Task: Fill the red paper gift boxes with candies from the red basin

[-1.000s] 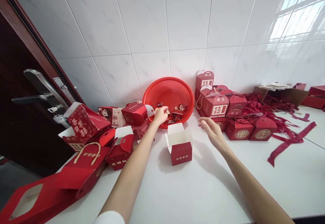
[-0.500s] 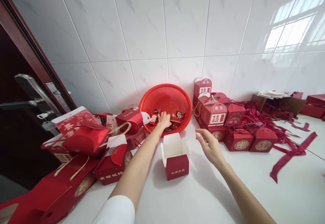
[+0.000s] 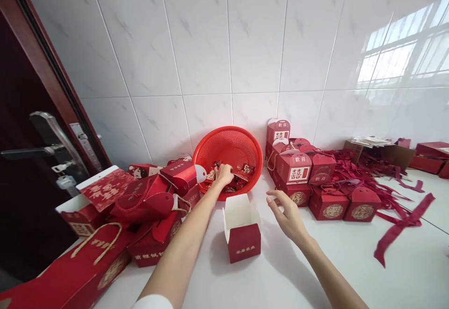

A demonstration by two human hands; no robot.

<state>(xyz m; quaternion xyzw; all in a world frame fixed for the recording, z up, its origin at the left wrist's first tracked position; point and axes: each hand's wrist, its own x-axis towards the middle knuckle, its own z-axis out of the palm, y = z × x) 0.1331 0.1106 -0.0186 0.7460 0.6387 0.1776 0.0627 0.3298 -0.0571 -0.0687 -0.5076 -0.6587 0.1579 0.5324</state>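
My left hand (image 3: 223,175) reaches into the tilted red plastic basket (image 3: 228,133), among small wrapped candies (image 3: 242,173). Its fingers are curled downward, and whatever they hold is hidden. In front of the basket an open-topped red gift box (image 3: 244,244) with a white inside stands upright on the white table. Just right of that box, my right hand (image 3: 288,213) hovers with thumb and fingers apart and nothing in it, touching neither the box nor the stack beyond.
Closed red boxes (image 3: 298,168) are stacked right of the basket. Beside them lies a heap of dark red ribbons (image 3: 358,168), with one loose ribbon (image 3: 403,227) nearer. Red gift boxes (image 3: 140,197) pile up at left, by a dark door (image 3: 31,197). A tiled wall (image 3: 203,42) stands behind.
The view has tipped upward, so everything sits lower in the picture. My left hand stays in the basket, its fingers more curled. My right hand has barely moved beside the open box.
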